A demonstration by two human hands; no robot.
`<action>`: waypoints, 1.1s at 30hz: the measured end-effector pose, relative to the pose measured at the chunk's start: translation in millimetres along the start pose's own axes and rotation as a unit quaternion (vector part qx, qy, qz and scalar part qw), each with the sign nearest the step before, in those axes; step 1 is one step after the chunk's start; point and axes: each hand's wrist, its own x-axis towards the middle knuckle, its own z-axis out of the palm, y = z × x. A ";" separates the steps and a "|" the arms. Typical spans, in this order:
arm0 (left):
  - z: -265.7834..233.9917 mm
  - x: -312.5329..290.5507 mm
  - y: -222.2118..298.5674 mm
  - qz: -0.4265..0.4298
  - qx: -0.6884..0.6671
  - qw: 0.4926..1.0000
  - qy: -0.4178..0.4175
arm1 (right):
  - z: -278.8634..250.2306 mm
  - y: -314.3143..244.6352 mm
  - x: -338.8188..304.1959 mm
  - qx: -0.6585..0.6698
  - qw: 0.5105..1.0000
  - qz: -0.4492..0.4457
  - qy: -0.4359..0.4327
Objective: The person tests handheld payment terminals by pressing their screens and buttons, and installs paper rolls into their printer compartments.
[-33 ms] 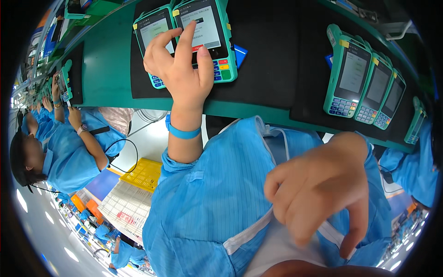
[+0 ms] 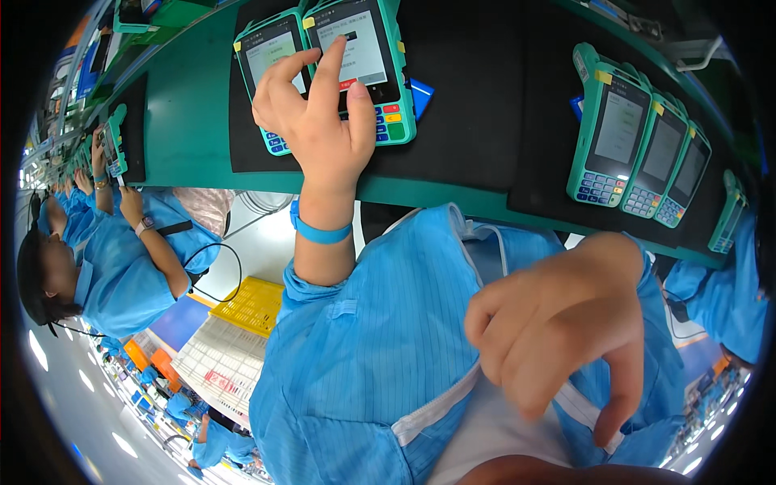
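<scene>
My left hand (image 2: 323, 121), with a blue band around the wrist, reaches over two green-cased payment terminals that stand side by side. Its index fingertip is over the lit screen of the right-hand terminal (image 2: 396, 85), and the thumb lies near the keypad. The other fingers spread over the left-hand terminal (image 2: 275, 36), hiding part of its screen and keys. In front of my chest is my right hand (image 2: 558, 331), slightly smeared by motion. Its fingers are loosely bent, the thumb points down apart from them, and nothing shows in its grasp.
Three more payment terminals (image 2: 618, 133) stand in a row at the right on the black mat (image 2: 477, 97); another (image 2: 727, 214) lies farther right. A blue item (image 2: 420, 99) shows behind the near terminals. At left, a co-worker (image 2: 129, 275) handles a terminal (image 2: 115, 145). A yellow basket (image 2: 250, 305) stands below the green table (image 2: 190, 121).
My right hand has shifted very slightly, its thumb tip a little to the left. My left hand and the terminals look unmoved.
</scene>
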 end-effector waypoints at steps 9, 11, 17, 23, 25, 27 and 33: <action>-2.2 5.6 3.2 0.010 0.051 0.998 -0.019 | 5.5 5.7 -25.0 -0.002 0.990 0.020 0.142; -2.3 7.0 7.0 0.002 0.051 0.999 -0.020 | 3.9 9.0 -29.9 0.024 0.987 0.012 0.156; -3.0 10.8 10.9 0.008 0.071 0.997 -0.022 | -1.4 15.5 -30.8 0.033 0.986 -0.039 0.161; -7.6 16.9 18.6 0.007 0.072 0.997 -0.023 | -4.8 16.2 -33.2 -0.062 0.947 0.037 0.314; -14.4 19.6 18.3 -0.007 0.058 0.998 -0.029 | -5.6 12.0 -29.8 -0.138 0.919 0.085 0.360; -21.5 24.1 11.3 -0.021 0.058 0.998 -0.015 | -8.4 17.8 -30.6 -0.211 0.895 0.089 0.383; -31.7 30.0 -50.5 -0.339 -0.204 0.918 0.011 | -6.4 23.8 -32.4 -0.332 0.816 0.163 0.445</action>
